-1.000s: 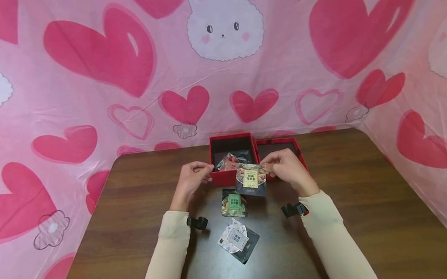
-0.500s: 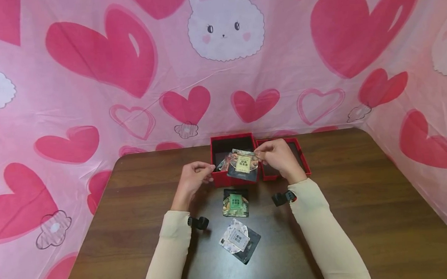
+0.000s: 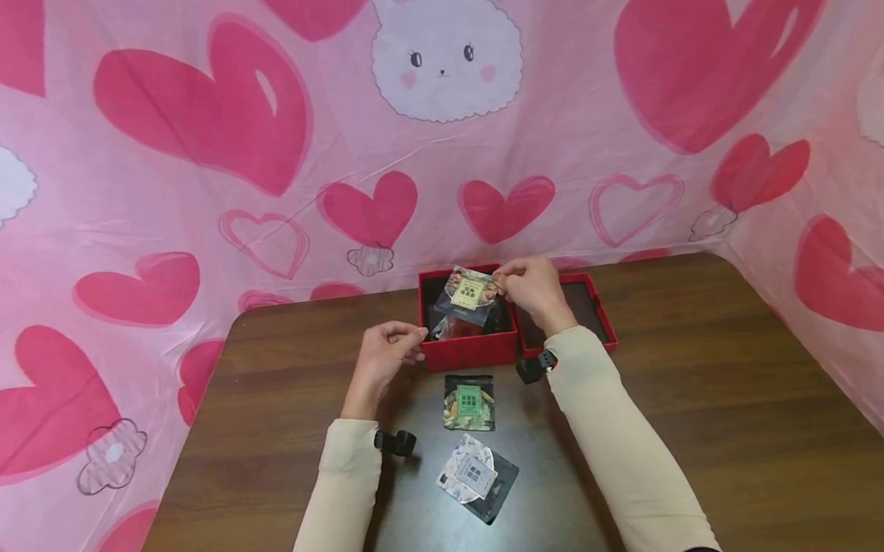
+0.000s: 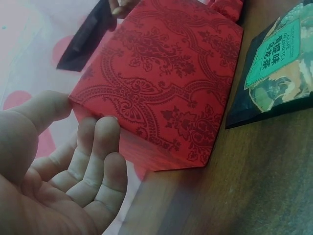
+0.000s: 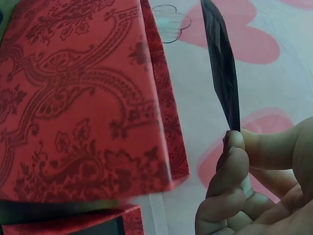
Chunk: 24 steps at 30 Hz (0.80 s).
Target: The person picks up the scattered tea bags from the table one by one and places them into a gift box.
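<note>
My right hand (image 3: 535,291) pinches a dark tea bag packet (image 3: 467,295) with a yellow label by its edge. It holds the packet over the open red patterned box (image 3: 471,353). In the right wrist view the tea bag packet (image 5: 224,68) appears edge-on between thumb and fingers. My left hand (image 3: 385,359) grips the box's near left corner; in the left wrist view the thumb is at the rim and the fingers lie against the side of the red box (image 4: 161,83). Inside the box lie other packets (image 3: 457,328), partly hidden.
The box's shallow red lid (image 3: 591,306) lies just right of it. A green-labelled oolong tea packet (image 3: 468,403) lies in front of the box on the wooden table (image 3: 272,448). Nearer is a tilted packet with a pale label (image 3: 478,478). A pink heart-print cloth (image 3: 437,161) hangs behind.
My right hand has carried the yellow-labelled tea bag packet away from me and slightly left, from in front of the box to over it. The left hand has stayed at the box's corner.
</note>
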### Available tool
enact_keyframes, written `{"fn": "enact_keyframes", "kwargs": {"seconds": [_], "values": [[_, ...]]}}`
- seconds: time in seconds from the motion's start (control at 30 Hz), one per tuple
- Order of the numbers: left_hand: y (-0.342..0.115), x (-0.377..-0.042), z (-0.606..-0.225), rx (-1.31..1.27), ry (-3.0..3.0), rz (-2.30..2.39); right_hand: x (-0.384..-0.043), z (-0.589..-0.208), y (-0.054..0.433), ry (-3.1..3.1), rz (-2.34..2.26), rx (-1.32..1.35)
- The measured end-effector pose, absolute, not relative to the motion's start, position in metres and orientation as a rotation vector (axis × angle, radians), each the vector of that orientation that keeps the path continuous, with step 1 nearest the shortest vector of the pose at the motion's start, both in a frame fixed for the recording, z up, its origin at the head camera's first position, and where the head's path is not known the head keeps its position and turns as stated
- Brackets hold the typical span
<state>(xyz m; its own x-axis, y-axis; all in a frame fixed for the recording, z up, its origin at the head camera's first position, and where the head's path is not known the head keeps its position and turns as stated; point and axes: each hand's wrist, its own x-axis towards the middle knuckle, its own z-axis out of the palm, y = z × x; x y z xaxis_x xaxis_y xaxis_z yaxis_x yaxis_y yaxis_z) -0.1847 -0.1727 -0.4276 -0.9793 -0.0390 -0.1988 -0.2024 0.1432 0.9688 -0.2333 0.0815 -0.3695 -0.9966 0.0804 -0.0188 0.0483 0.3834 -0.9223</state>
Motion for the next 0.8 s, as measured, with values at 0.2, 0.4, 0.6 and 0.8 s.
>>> {"fn": "enact_keyframes", "kwargs": {"seconds": [0.2,0.4,0.6,0.8], "values": [[-0.1725,-0.1859,-0.4266,-0.250,2.275,1.947,-0.2343,-0.3695,0.0794,-2.556,1.720,-0.153],[-0.1734,-0.1866,-0.4261,-0.262,2.279,1.942,-0.2351,-0.3714,0.0793,-2.539,1.714,-0.138],[-0.1741,-0.1865,-0.4269,-0.273,2.278,1.938,-0.2347,-0.3737,0.0778,-2.528,1.752,-0.151],[-0.1739,-0.1857,-0.4278,-0.242,2.266,1.966,-0.2342,-0.3766,0.0795,-2.553,1.847,-0.153]]}}
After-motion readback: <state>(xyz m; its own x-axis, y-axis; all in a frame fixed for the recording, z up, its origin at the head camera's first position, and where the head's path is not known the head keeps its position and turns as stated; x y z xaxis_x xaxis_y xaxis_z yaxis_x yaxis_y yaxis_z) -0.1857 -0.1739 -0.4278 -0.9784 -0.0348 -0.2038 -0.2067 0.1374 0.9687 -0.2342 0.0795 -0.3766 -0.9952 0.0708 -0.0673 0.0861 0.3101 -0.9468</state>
